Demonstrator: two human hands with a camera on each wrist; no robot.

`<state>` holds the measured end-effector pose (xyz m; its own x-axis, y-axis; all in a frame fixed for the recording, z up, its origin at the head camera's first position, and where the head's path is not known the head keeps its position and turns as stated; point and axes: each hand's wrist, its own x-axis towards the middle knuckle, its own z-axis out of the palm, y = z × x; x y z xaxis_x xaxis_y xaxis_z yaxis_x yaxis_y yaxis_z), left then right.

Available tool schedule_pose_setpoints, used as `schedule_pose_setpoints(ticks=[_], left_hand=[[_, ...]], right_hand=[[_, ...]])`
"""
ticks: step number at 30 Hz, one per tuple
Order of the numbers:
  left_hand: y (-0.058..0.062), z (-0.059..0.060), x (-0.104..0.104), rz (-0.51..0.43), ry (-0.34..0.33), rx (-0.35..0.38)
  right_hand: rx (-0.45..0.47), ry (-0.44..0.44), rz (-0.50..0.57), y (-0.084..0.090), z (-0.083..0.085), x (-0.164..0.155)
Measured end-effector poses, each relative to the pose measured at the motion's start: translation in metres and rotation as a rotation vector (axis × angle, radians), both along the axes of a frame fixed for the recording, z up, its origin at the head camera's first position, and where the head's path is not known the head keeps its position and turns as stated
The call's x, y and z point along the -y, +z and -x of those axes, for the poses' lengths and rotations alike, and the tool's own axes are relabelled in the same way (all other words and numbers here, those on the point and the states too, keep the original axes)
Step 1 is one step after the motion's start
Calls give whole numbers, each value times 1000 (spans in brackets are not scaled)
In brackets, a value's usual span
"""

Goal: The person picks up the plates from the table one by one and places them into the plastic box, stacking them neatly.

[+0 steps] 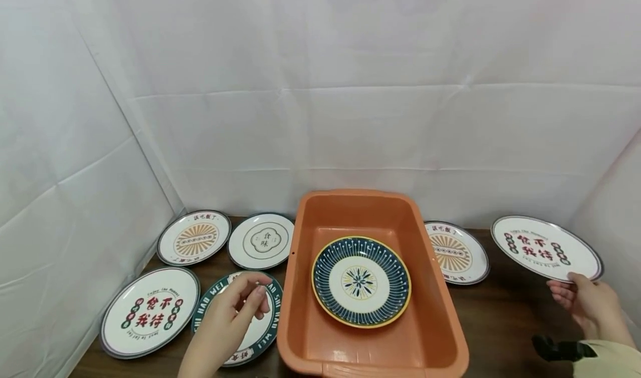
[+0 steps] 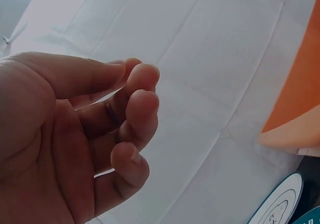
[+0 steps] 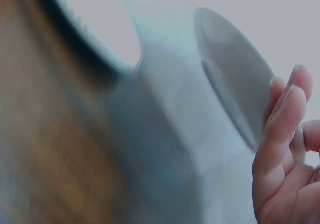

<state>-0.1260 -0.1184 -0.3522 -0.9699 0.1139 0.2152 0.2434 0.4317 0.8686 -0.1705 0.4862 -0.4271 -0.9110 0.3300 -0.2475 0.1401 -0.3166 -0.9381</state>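
Observation:
On the right side of the head view my right hand [image 1: 588,305] pinches the near edge of an oval-looking white plate [image 1: 551,248] with red and black lettering, thumb on top and fingers beneath. In the right wrist view the plate's grey underside [image 3: 235,73] shows beyond the fingers. My left hand [image 1: 230,317] hovers over a green-rimmed plate [image 1: 267,333], with loosely bent fingers that hold nothing, as the left wrist view shows too. Between the hands stands an orange basin [image 1: 345,350], with a blue-patterned plate [image 1: 360,282] lying inside it.
Left of the basin lie a sunburst plate [image 1: 196,237], a white plate [image 1: 261,241] with a small emblem and a red-lettered plate [image 1: 150,312]. Another sunburst plate [image 1: 453,253] sits right beside the basin. White cloth [image 1: 370,127] walls the dark wooden table [image 1: 496,322].

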Motion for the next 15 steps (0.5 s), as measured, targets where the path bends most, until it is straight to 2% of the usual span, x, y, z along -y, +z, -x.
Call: schedule_pose_setpoints(ticks=[5,9,12,15], left_hand=[[3,-1,0,16,8,-8],[5,-3,-1,13,8,-21],[5,-5,-3,5,6,-30],[4,-5,-6,-4,-8,-70]], right_hand=[[-167,83,58,36,-13,35],[-328,200,173,59,-21,64],[-421,279,233,73,-27,88],[-494,339,246,81,-34,113]])
